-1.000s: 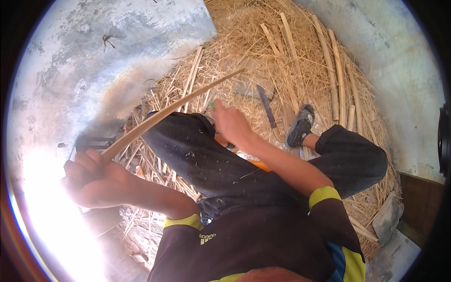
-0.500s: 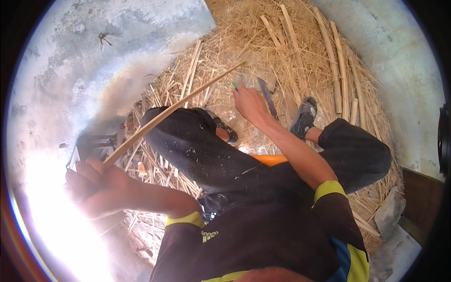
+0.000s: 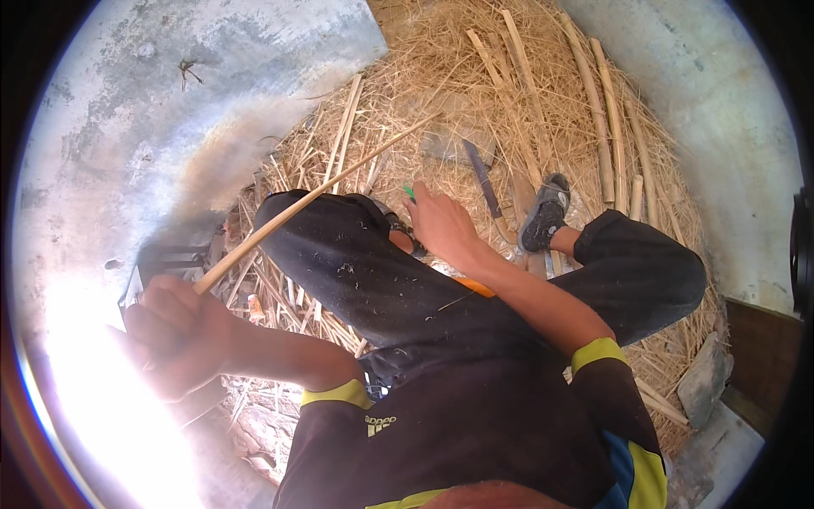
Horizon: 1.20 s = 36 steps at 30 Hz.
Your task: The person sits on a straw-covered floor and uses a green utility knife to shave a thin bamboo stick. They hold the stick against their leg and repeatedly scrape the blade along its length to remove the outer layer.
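Observation:
My left hand (image 3: 174,327) is closed around the near end of a long, pale bamboo strip (image 3: 292,208). The strip slants up across my left knee and narrows to a tip over the straw-covered ground. Above the ground between my legs, my right hand (image 3: 445,222) has its fingers curled in. A small green thing (image 3: 409,192) shows at its fingertips, too small to name. Just beyond that hand lies a long knife (image 3: 483,176) with a dark blade and a pale handle.
Straw and shavings (image 3: 415,51) cover the ground. Several bamboo poles (image 3: 596,102) lie to the right, and thin strips (image 3: 343,123) at the left. Grey metal sheets (image 3: 212,68) curve around both sides. An orange object (image 3: 475,287) sits between my thighs; a stone slab (image 3: 705,382) is at right.
My right hand has drawn back toward my body and slightly left, taking the green thing along and exposing more of the knife. My left hand and the bamboo strip have barely shifted.

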Available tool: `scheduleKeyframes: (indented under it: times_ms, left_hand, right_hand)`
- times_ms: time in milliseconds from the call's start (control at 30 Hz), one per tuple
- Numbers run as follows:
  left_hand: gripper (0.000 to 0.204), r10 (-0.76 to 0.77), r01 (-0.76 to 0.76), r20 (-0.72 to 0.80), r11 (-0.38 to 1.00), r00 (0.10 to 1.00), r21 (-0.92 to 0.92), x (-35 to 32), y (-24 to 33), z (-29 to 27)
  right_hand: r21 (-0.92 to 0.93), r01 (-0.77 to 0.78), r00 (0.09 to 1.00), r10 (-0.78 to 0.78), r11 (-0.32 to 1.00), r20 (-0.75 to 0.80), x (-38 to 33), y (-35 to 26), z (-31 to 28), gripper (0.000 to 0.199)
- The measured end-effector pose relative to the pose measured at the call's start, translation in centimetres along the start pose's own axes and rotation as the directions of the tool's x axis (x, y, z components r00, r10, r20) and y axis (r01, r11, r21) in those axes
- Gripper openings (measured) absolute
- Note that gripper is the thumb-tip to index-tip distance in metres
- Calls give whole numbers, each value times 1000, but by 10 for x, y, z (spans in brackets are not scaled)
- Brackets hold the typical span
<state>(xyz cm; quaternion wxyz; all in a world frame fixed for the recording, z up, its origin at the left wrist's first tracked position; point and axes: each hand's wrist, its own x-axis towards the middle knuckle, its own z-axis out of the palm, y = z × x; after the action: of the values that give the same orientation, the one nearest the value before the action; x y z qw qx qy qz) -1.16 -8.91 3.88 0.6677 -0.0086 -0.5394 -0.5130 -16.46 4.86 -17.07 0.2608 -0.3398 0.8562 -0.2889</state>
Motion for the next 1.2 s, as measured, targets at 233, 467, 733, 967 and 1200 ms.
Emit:
scheduleKeyframes:
  times_ms: [233, 467, 733, 967, 1200]
  left_hand:
    - [22, -111, 287, 384, 852, 917, -438, -1, -5, -13]
    - [22, -92, 182, 300, 940, 949, -288, -5, -8, -22]
    - [22, -80, 137, 255, 967, 964, -214, -3, -8, -27]
    - [22, -31, 22, 98, 995, 995, 96, 17, -3, -38]
    - [13, -124, 232, 295, 902, 947, -364, 16, -21, -48]
  right_hand:
    - [151, 168, 962, -129, 974, -239, -21, -6, -8, 25]
    - [-46, 250, 928, -253, 967, -273, -5, -8, 11, 19]
    - [10, 189, 951, -180, 982, -252, 2, -13, 6, 21]
    - [-81, 310, 893, -319, 947, -319, 10, 2, 27, 21]
    - [-114, 334, 893, -353, 935, -280, 16, -10, 12, 21]
